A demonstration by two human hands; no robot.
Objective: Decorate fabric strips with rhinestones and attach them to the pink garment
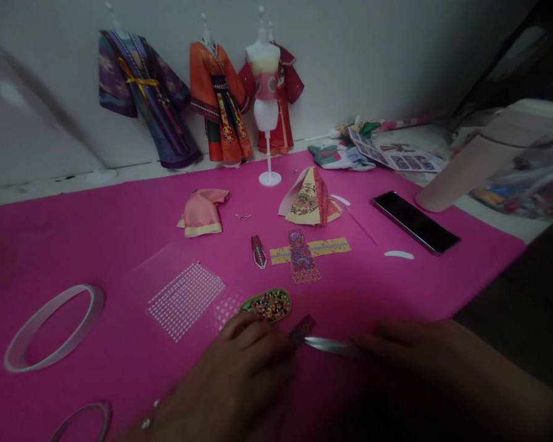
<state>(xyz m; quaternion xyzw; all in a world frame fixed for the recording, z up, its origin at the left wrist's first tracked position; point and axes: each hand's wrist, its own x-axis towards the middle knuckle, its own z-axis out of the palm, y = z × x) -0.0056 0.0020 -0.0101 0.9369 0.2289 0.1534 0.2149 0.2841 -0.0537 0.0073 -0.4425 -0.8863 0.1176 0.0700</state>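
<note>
My left hand (246,368) has its fingers closed at the edge of a small dark patterned piece of fabric (303,330), pressed near the pink surface. From the other side, my right hand (400,347) grips silver tweezers (332,346), their tip touching or just over that piece. Behind my left hand lies a green oval dish (283,298) of mixed coloured beads. A sheet of small rhinestones (187,301) is to its left. Beyond the dish are a jewelled red strip (258,252) and a patterned panel (303,255) crossing a yellow band (334,246).
Doll dress forms at the back include a purple robe (152,104), an orange robe (221,104) and a white stand (268,116). A pink doll top (203,213), a doll skirt (306,199), a phone (415,221), a tumbler (479,159) and a tape roll (55,328) surround the work.
</note>
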